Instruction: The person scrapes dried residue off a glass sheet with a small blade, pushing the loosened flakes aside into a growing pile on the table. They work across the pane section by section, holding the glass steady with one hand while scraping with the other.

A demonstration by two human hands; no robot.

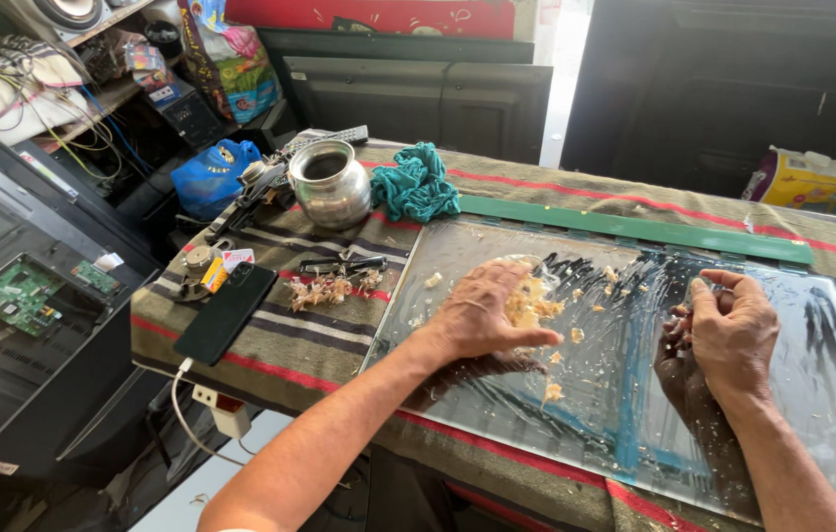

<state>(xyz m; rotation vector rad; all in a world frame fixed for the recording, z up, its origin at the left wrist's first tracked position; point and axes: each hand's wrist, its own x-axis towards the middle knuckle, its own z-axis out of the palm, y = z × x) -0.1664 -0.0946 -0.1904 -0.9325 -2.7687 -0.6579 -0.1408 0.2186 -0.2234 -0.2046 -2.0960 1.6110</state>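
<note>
Left hand (485, 313) flat on the glossy panel (635, 394), palm down, fingers spread a little, pressing on a clump of pale crumbly residue (528, 301) near the panel's middle. Right hand (733, 330) resting on the panel toward the right edge of the tabletop (319, 345), fingers curled together and thumb tucked in, pinching at something too small to make out. Panel lying flat across the right half of the tabletop, reaching from its near edge almost to its far edge, smeared with streaks and dotted with small pale flakes (575, 335) around the left hand. Along the panel's far side, a long green strip (635, 229), just beside it. Striped cloth covering the tabletop underneath. Left of the panel, a little heap of brownish scrapings (319, 291), with pliers (344, 264) just behind. Nearer the left edge, a black phone (226, 313) face down, cable trailing off the near edge to a white plug (226, 414). Toward the far left corner, a metal pot (329, 182), upright, with a teal rag (418, 182) bunched just beside it on the right. Beyond the left edge, an opened flat screen (24, 315) with a green circuit board (19, 296) showing.
</note>
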